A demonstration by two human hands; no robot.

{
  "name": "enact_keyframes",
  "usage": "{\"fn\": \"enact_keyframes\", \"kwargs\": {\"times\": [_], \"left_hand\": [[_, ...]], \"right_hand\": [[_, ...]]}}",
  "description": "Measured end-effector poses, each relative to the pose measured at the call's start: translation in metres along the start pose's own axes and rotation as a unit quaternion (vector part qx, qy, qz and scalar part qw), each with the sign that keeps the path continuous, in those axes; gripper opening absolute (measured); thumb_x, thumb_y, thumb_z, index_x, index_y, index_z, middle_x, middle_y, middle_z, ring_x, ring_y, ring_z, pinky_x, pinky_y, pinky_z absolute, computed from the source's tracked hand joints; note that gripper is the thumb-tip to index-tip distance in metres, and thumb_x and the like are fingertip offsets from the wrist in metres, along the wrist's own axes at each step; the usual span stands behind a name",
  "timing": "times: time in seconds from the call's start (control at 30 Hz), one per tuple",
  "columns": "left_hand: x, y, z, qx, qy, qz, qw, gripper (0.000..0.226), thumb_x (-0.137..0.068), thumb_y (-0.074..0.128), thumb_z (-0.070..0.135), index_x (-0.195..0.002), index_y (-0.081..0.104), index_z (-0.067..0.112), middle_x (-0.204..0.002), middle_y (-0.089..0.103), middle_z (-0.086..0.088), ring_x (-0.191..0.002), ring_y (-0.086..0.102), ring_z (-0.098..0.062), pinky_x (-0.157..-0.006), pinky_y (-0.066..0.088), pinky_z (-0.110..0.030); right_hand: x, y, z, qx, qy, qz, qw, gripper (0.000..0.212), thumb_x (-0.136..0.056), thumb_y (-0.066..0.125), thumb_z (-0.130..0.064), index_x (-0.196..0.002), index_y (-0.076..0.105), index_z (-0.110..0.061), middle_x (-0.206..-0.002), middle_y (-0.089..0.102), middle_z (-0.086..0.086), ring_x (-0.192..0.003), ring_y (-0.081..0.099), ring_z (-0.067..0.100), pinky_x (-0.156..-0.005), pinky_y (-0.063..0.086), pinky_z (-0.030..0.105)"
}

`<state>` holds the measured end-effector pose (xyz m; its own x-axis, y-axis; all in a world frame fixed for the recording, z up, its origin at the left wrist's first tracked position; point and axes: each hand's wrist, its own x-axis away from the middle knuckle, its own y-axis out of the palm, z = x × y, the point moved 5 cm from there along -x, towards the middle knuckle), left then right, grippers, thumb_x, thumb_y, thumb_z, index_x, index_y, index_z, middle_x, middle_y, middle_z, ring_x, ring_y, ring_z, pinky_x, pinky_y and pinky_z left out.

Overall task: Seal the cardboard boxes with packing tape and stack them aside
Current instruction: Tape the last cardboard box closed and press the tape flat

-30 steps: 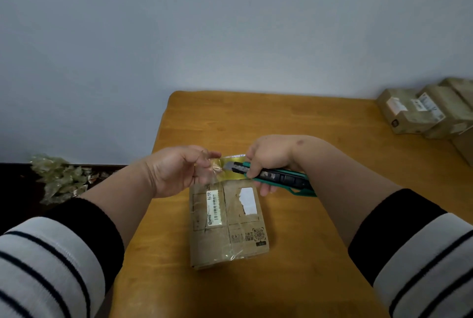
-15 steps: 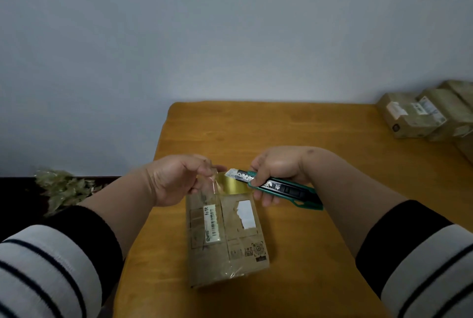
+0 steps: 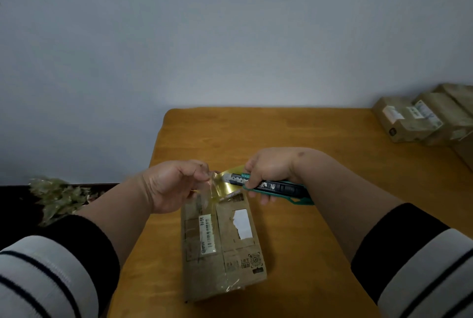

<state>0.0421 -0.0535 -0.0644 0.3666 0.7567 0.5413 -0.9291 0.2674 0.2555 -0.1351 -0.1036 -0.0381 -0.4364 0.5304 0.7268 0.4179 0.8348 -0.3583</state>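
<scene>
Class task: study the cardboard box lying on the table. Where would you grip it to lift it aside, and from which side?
Probably grip the cardboard box across its two long side edges, coming from above at its near half. It lies flat on the table, and the far end is crowded by both hands, tape and knife.

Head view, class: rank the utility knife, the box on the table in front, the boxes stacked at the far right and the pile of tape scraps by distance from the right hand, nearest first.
1. utility knife: gripped in the right hand itself.
2. box: on the table, just below the hand.
3. stacked boxes: far right edge of the table.
4. tape scraps: far left, off the table.
</scene>
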Motion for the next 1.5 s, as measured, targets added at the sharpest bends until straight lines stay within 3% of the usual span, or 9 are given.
{"fn": "enact_keyframes", "kwargs": {"times": [0.33, 0.5, 0.63, 0.83, 0.93, 1.03, 1.17, 1.3, 1.5], "left_hand": [[-0.001, 0.001, -0.003, 0.076, 0.001, -0.055, 0.996, 0.034, -0.042, 0.09, 0.014, -0.055, 0.06, 0.011, -0.076, 0.056, -0.014, -0.074, 0.056, -0.027, -0.081, 0.045, -0.039], [-0.002, 0.002, -0.005, 0.106, -0.005, -0.065, 0.992, 0.033, -0.042, 0.09, 0.009, -0.057, 0.062, 0.008, -0.084, 0.061, -0.015, -0.078, 0.06, -0.027, -0.083, 0.05, -0.039], [-0.001, 0.004, -0.005, 0.113, -0.017, -0.064, 0.991, 0.036, -0.037, 0.094, 0.009, -0.058, 0.064, 0.008, -0.094, 0.062, -0.015, -0.086, 0.063, -0.025, -0.089, 0.054, -0.037], [-0.002, 0.004, -0.005, 0.123, -0.029, -0.078, 0.989, 0.03, -0.045, 0.09, 0.006, -0.057, 0.063, 0.008, -0.113, 0.065, -0.019, -0.092, 0.066, -0.026, -0.104, 0.043, -0.042], [-0.003, 0.003, -0.004, 0.126, -0.027, -0.069, 0.989, 0.016, -0.056, 0.077, 0.002, -0.056, 0.063, 0.008, -0.118, 0.061, -0.021, -0.091, 0.068, -0.025, -0.092, 0.053, -0.037], [-0.002, 0.001, -0.002, 0.119, -0.02, -0.07, 0.99, 0.03, -0.044, 0.09, 0.005, -0.056, 0.063, 0.007, -0.112, 0.057, -0.02, -0.091, 0.069, -0.023, -0.094, 0.051, -0.038], [-0.005, -0.001, -0.001, 0.12, -0.024, -0.066, 0.99, 0.03, -0.043, 0.089, 0.006, -0.056, 0.062, 0.009, -0.104, 0.06, -0.018, -0.09, 0.066, -0.025, -0.101, 0.043, -0.041], [-0.007, 0.0, -0.002, 0.119, -0.014, -0.072, 0.99, 0.032, -0.043, 0.091, 0.009, -0.057, 0.061, 0.009, -0.092, 0.055, -0.016, -0.081, 0.065, -0.024, -0.097, 0.043, -0.042], [-0.007, -0.007, 0.004, 0.155, 0.017, -0.081, 0.984, 0.026, -0.055, 0.086, 0.009, -0.06, 0.061, 0.01, -0.122, 0.052, -0.026, -0.098, 0.065, -0.031, -0.107, 0.04, -0.049]], "right_hand": [[-0.009, 0.005, -0.009, 0.064, 0.04, -0.001, 0.997, 0.027, -0.095, 0.058, -0.01, -0.114, 0.055, 0.008, -0.097, 0.07, 0.032, -0.086, 0.071, 0.04, -0.079, 0.057, 0.046], [-0.01, 0.002, -0.012, 0.116, 0.05, -0.011, 0.992, 0.026, -0.095, 0.059, -0.011, -0.114, 0.058, 0.006, -0.098, 0.071, 0.029, -0.079, 0.071, 0.034, -0.077, 0.058, 0.044], [-0.011, 0.003, -0.014, 0.178, 0.076, -0.038, 0.98, 0.024, -0.095, 0.06, -0.014, -0.112, 0.057, 0.002, -0.082, 0.073, 0.022, -0.06, 0.07, 0.026, -0.057, 0.058, 0.033], [-0.011, 0.005, -0.01, 0.255, 0.097, -0.079, 0.959, 0.019, -0.091, 0.067, -0.016, -0.103, 0.063, -0.002, -0.075, 0.073, 0.016, -0.061, 0.07, 0.025, -0.066, 0.059, 0.037], [-0.005, -0.006, -0.003, 0.224, 0.075, -0.096, 0.967, 0.016, -0.086, 0.07, -0.013, -0.098, 0.068, -0.004, -0.084, 0.072, 0.016, -0.069, 0.07, 0.024, -0.068, 0.059, 0.036], [0.005, -0.025, 0.006, 0.071, 0.019, -0.104, 0.992, 0.01, -0.079, 0.07, -0.007, -0.089, 0.066, -0.007, -0.081, 0.067, 0.013, -0.067, 0.066, 0.02, -0.06, 0.053, 0.03], [-0.001, -0.043, 0.011, -0.138, -0.089, 0.057, 0.985, 0.02, -0.077, 0.072, 0.0, -0.093, 0.065, -0.01, -0.077, 0.067, 0.004, -0.058, 0.057, 0.016, -0.06, 0.045, 0.031], [-0.02, -0.016, 0.007, -0.025, -0.089, 0.081, 0.992, 0.042, -0.079, 0.079, -0.015, -0.116, 0.064, -0.028, -0.105, 0.07, 0.003, -0.058, 0.059, 0.009, -0.064, 0.048, 0.023], [-0.026, -0.013, 0.012, 0.002, -0.077, 0.071, 0.994, 0.026, -0.082, 0.078, -0.024, -0.105, 0.067, -0.023, -0.085, 0.069, -0.001, -0.051, 0.058, 0.004, -0.061, 0.047, 0.023]]}}
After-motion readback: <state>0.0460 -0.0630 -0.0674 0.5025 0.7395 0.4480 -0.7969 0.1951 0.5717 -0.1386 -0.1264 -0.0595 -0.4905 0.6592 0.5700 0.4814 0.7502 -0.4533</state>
